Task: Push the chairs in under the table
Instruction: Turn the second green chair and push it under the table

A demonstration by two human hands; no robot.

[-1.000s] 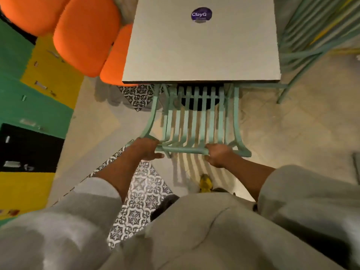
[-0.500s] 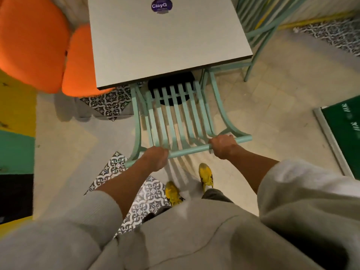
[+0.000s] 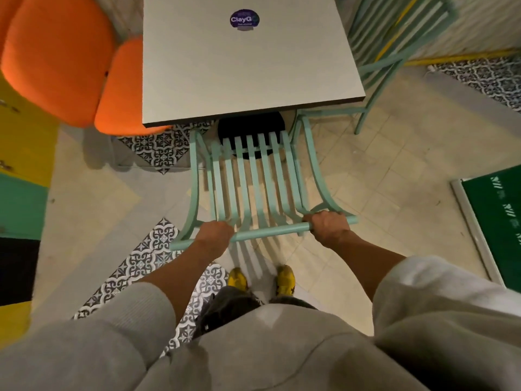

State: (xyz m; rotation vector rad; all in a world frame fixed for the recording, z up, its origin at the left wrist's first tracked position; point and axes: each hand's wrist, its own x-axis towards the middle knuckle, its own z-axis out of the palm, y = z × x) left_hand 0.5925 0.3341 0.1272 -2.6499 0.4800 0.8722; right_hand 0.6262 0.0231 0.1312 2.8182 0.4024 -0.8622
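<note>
Gripping the top rail of the mint chair (image 3: 253,182) with left hand (image 3: 212,235) and right hand (image 3: 328,228) closed around it, seat partly under the desk (image 3: 248,69) at 12 o'clock, likely needing further straight pushing forward.

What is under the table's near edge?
Under the table, the black round base and the front of the mint chair show. The tabletop covers the chair's seat front and its front legs.

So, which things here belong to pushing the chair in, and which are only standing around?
For the job: mint chair, table, left hand, right hand.

Only around: orange chairs, second mint chair, green board.
</note>
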